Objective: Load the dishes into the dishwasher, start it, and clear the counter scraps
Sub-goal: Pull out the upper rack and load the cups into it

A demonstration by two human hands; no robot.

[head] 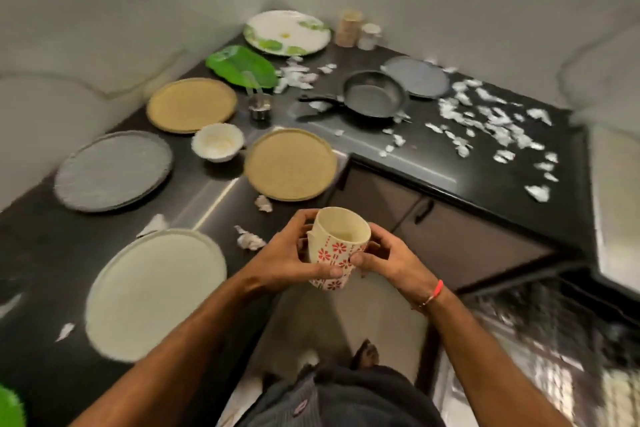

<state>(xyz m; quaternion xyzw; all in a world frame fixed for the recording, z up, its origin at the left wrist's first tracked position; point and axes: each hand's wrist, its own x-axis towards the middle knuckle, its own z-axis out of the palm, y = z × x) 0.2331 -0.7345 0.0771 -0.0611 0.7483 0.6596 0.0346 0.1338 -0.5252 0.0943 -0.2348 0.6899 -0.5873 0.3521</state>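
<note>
A: Head view status?

B: I've got both hands on one cup, cream with red flowers, held in the air in front of the desk corner. Left hand wraps its left side, fingers curled round the rim and thumb across the front. Right hand grips the right side, fingers closed on the wall. Cup is upright, tilted a little.

A: Dishwasher?

B: Open rack at lower right, blurred. Can't tell what's in it.

A: What's left on the desk?

B: Nearly everything, I'd say. Pale plate nearest, grey plate, two tan plates, white bowl between them. Green leaf plate, flowered plate, small steel cup, black pan with a grey plate behind it.

A: Scraps?

B: Untouched by the look of it. Torn paper bits spread over the right side, a few near the cup too.

A: Progress?

B: Early. Loading is barely begun, start and scrap clearing not yet done.
</note>
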